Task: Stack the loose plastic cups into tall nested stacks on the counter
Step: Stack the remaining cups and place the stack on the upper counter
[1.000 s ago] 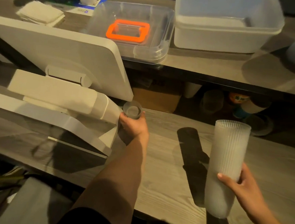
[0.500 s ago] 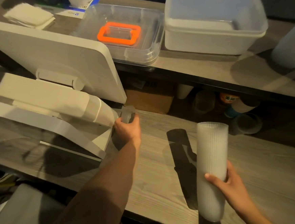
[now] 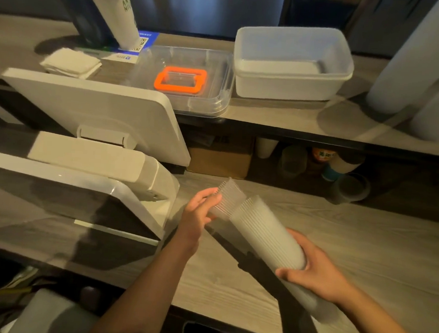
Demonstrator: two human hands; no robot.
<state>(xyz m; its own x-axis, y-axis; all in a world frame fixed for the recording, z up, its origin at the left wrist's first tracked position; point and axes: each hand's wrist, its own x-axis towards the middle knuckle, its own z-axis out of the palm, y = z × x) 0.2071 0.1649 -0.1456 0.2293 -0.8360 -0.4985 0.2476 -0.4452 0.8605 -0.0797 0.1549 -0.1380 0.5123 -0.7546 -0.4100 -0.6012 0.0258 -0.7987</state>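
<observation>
My right hand (image 3: 317,275) grips a long nested stack of ribbed clear plastic cups (image 3: 265,235), tilted so its open end points up and left over the wooden counter (image 3: 364,246). My left hand (image 3: 199,214) holds a single ribbed clear cup (image 3: 227,199) by its side, right at the open mouth of the stack. The cup's lower end touches or just enters the stack's rim; I cannot tell how deep it sits.
A white point-of-sale terminal (image 3: 89,140) fills the left of the counter, close to my left hand. On the upper shelf stand a clear tray with an orange frame (image 3: 180,80), a white tub (image 3: 292,64) and tall white cup stacks (image 3: 418,61). Cups and a cardboard box (image 3: 220,158) sit beneath.
My left hand lifted the single cup away from the terminal and carried it right to the stack. My right hand tilted the stack from upright toward the left.
</observation>
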